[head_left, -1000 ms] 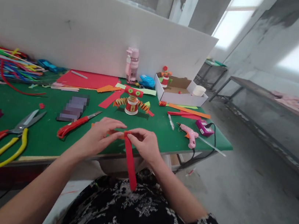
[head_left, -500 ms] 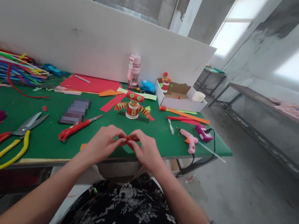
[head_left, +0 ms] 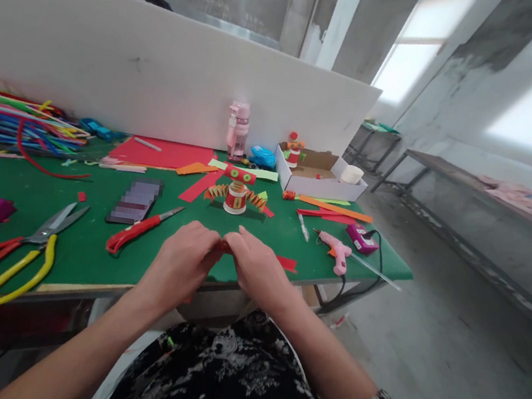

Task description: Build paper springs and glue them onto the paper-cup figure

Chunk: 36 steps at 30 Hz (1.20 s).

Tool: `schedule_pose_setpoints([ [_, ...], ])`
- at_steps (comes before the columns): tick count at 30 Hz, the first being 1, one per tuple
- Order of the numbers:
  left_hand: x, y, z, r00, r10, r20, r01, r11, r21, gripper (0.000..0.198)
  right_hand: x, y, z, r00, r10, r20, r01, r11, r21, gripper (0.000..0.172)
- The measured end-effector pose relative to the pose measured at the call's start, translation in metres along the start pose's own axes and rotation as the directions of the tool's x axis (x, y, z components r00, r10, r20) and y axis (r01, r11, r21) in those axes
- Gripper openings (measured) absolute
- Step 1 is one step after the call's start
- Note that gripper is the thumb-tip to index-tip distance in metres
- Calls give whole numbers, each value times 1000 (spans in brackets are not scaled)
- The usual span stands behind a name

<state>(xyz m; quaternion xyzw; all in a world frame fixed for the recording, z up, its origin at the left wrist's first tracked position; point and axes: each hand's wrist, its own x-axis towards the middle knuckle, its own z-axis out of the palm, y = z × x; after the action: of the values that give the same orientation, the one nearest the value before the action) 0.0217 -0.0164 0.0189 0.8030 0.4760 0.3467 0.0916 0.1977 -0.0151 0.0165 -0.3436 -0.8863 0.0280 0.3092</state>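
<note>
My left hand [head_left: 183,260] and my right hand [head_left: 256,267] meet over the front edge of the green table [head_left: 91,247], fingers curled and pinched together on a red paper strip [head_left: 285,263]. Most of the strip is hidden under my right hand; one end pokes out to the right, flat on the table. Just beyond my hands stands a small paper-craft figure [head_left: 237,194] with a red-and-white cup body and folded orange arms.
Red utility knife [head_left: 139,228], grey-and-yellow scissors [head_left: 23,254] and a blurred flat object [head_left: 136,200] lie left. Pink glue gun [head_left: 337,248] with cord lies right. White box [head_left: 322,173], pink bottle [head_left: 238,129], red paper sheet [head_left: 161,153] and pipe cleaners [head_left: 14,124] sit behind.
The red strip hung down from my hands over my lap; my hands have since drawn together and lowered it onto the table, where one end now lies flat.
</note>
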Motion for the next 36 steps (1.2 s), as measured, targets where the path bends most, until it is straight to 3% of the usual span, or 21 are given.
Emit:
schedule_pose_setpoints([
  [2,3,-9,-1,984,-168,-56,158,975,-155,19,2,-3,-9,984,0,-178,-2,1000,-7,31],
  [3,5,-16,-1,955,-285,-84,252,926,-281,17,2,-4,-14,957,9,-290,-12,1000,-7,30],
  [5,8,-30,1,845,-522,-117,355,711,-607,19,-3,-7,-22,879,49,-474,-44,999,24,27],
  [8,9,-44,7,701,-711,-59,253,325,-911,21,-19,-15,-22,788,224,-574,-109,968,228,19],
  [9,9,-44,10,674,-737,-44,214,253,-943,23,-27,-19,-16,784,303,-541,-126,932,339,16],
  [10,9,-44,13,653,-757,-40,183,209,-961,25,-34,-24,-8,812,379,-445,-155,874,460,15],
  [12,9,-38,19,629,-777,-29,149,157,-976,31,-43,-30,13,927,365,-81,-227,722,653,13],
  [13,9,-33,23,619,-785,-10,139,122,-983,34,-45,-31,25,935,336,114,-312,624,717,12],
  [14,9,-28,27,610,-792,14,135,86,-987,38,-44,-30,36,894,378,240,-413,490,768,15],
  [15,8,-22,32,606,-795,42,139,54,-989,40,-41,-27,46,820,492,291,-485,329,810,19],
  [17,4,-10,42,606,-789,107,165,-6,-986,43,-32,-18,61,668,694,268,-460,102,882,28],
  [18,1,-4,47,607,-783,139,183,-33,-983,44,-27,-13,65,627,733,262,-419,34,907,31],
  [22,-13,17,69,607,-754,249,266,-103,-958,45,-20,-5,68,571,761,307,-303,-152,941,25],
  [25,-22,24,79,594,-748,296,320,-119,-940,46,-28,-7,67,517,798,308,-300,-168,939,28],
  [30,-27,23,83,584,-748,316,378,-94,-921,46,-39,-3,63,481,858,177,-372,17,928,28],
  [36,-29,21,84,608,-733,307,395,-56,-917,47,-43,2,59,531,832,160,-453,119,884,27],
])
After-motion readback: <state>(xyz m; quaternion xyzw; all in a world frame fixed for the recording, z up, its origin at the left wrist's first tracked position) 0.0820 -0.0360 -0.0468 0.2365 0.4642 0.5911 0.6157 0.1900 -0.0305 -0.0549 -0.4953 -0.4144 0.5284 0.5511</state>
